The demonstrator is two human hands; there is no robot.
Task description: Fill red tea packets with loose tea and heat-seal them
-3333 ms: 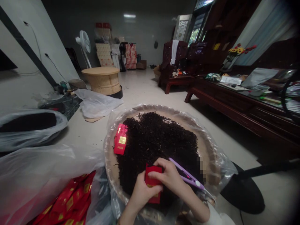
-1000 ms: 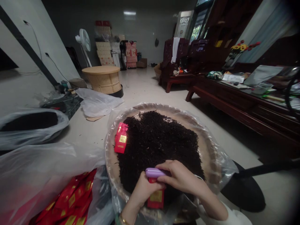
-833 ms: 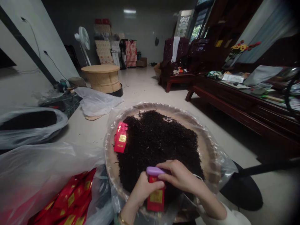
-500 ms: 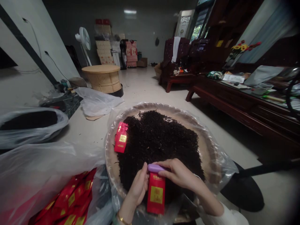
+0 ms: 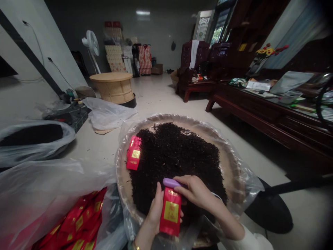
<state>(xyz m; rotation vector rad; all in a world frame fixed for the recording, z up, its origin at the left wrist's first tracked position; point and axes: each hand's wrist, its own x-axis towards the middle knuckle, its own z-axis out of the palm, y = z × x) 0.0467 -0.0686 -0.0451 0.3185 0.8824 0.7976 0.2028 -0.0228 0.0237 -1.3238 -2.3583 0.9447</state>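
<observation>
A red tea packet [image 5: 170, 216] with a gold label stands nearly upright above the near side of the tray. My left hand [image 5: 156, 208] supports it from the left and behind, fingertips showing past its right edge and thumb pointing up. In my right hand [image 5: 194, 190] is a small purple bag sealer [image 5: 171, 183], pinched across the packet's top edge. Dark loose tea leaves [image 5: 177, 152] are heaped below in a round tray [image 5: 235, 158] lined with clear plastic. Another red packet [image 5: 133, 152] lies at the tray's left edge.
Many red packets [image 5: 80, 218] fill a clear plastic bag at lower left. Behind it sits a plastic-lined container of dark leaves [image 5: 32, 134]. A black round stand base [image 5: 270, 210] is right of the tray. Further back are a wooden drum table [image 5: 111, 86] and a long dark table [image 5: 260, 114].
My left hand has moved behind the packet and now wraps it. The packet and purple sealer have shifted slightly up and left, and the packet tilts a little.
</observation>
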